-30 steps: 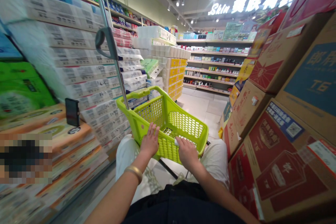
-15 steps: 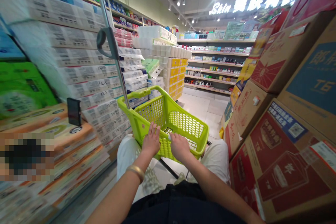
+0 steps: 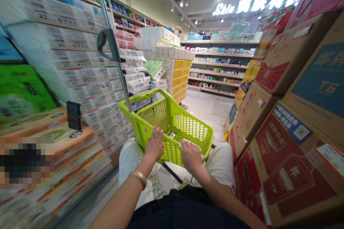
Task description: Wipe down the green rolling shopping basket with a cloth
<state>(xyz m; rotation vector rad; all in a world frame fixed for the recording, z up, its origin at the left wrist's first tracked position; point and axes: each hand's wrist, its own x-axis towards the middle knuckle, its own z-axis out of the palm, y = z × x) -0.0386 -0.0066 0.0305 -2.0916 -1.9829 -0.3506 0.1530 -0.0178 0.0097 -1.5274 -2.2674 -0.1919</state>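
A lime-green plastic shopping basket cart (image 3: 145, 128) with perforated sides stands in front of my knees. My left hand (image 3: 155, 145) rests on its near rim with the fingers stretched out flat. Further right along the same rim is my right hand (image 3: 191, 155), its fingers curled over the edge. A small white wad (image 3: 181, 145) pokes out by the thumb of that hand. Most of the wad is hidden by the fingers, so its kind is unclear. A metal pole (image 3: 124, 82) with a grey handle (image 3: 109, 44) rises at the cart's left end.
Stacked tissue packs (image 3: 88, 64) line the left side, with a black phone-like device (image 3: 73, 115) standing on the orange packs (image 3: 53, 132). Cardboard cartons (image 3: 285, 164) wall in the right. Beyond the cart, tiled floor (image 3: 204, 103) leads to product shelves (image 3: 220, 59).
My right hand has slid a little to the right along the near rim with the white wad. My left hand has stayed in almost the same place on the cart.
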